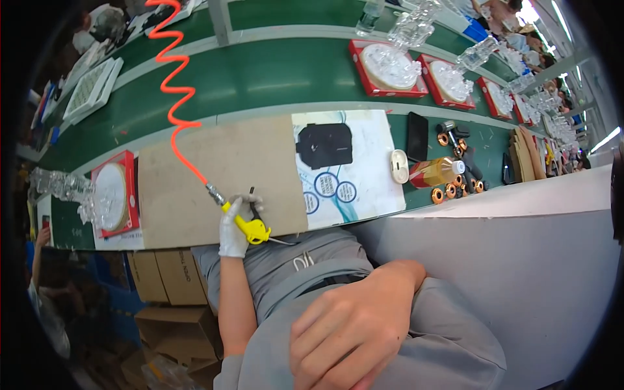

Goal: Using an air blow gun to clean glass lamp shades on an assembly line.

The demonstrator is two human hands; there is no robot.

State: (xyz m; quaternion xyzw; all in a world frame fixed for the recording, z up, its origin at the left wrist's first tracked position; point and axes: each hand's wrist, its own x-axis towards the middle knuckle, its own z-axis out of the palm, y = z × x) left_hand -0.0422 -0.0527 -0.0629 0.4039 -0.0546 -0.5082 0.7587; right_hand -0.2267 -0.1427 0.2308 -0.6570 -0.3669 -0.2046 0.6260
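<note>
My left hand (233, 229), in a white glove, is closed around a yellow air blow gun (252, 229) above the table's near edge. Its thin metal nozzle points right, toward my lap. An orange coiled hose (184, 88) joins the gun through a metal coupling (214, 194). A small dark piece (253, 203) shows by the gloved fingers; I cannot make out what it is. Bare and close to the camera, my right hand (354, 325) is over my grey-clothed lap, back up and fingers bent downward. Its fingertips are hidden, so whether it holds anything does not show.
Beneath the blow gun lies a brown board (221, 172); a black sheet (325, 144) is to its right. A phone (417, 136), white case (399, 166), amber-liquid bottle (435, 172) and copper-ringed parts (450, 190) stand right. Red trays (130, 188) carry clear-plastic-topped discs. Cardboard boxes (172, 325) stand below left.
</note>
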